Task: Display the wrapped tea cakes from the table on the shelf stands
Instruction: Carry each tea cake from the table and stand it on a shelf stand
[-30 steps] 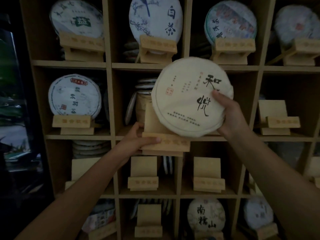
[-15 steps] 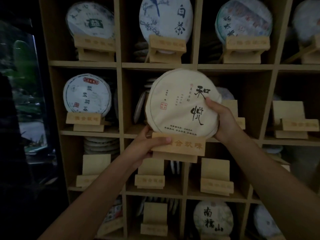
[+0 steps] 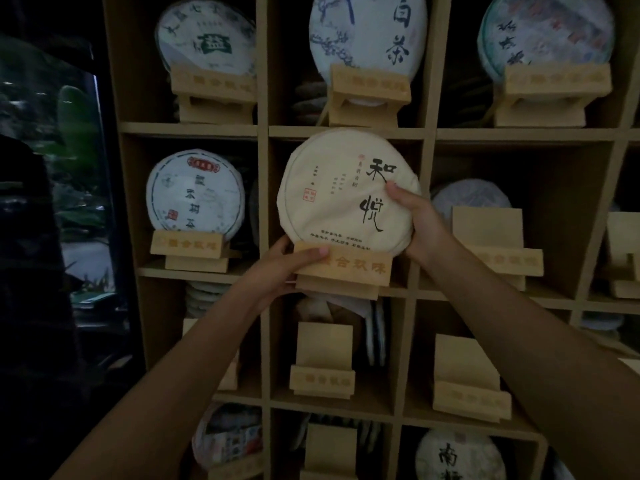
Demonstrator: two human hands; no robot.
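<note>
- Since the earlier frame, the cream-wrapped tea cake [image 3: 343, 192] has come down and to the left, and now its lower edge sits behind the front lip of the wooden stand [image 3: 343, 268]; before, it was held higher and beside the stand.
- The stand and the cake are now in front of the middle compartment of the wooden shelf [image 3: 346, 132], in the second row from the top. Whether the stand's base already rests on the shelf board cannot be told.
- The left hand [image 3: 284, 268] grips the left end of the stand, with the thumb laid over the front lip and the fingers curled under the base.
- The right hand [image 3: 415, 223] holds the right edge of the tea cake, with the thumb pressed on the printed face near the black characters and the fingers wrapped behind it.
- The cake stands nearly upright and its face is toward the camera.
- Around it, other wrapped cakes stand on similar stands: a white cake with a red label [image 3: 195, 194] in the left compartment and a cake with blue painting [image 3: 369, 39] just above.
- An empty stand [image 3: 488, 244] is in the compartment to the right, and another empty stand [image 3: 323, 362] is in the one below.
</note>
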